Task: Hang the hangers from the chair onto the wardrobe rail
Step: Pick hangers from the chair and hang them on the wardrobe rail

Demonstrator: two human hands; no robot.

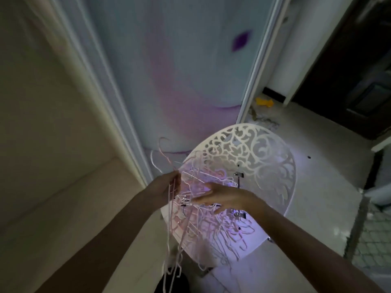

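The left hand [169, 185] grips a bunch of hangers [175, 225] by their necks, just beside the chair [264, 157]. The right hand [224, 197] hovers open over the pile [222, 227] on the seat. The risk: hooks snag each other, dragging extras off the seat.

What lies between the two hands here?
In the head view, thin pale hangers piled on the white chair lie between the left hand, which grips a bunch, and the open right hand.
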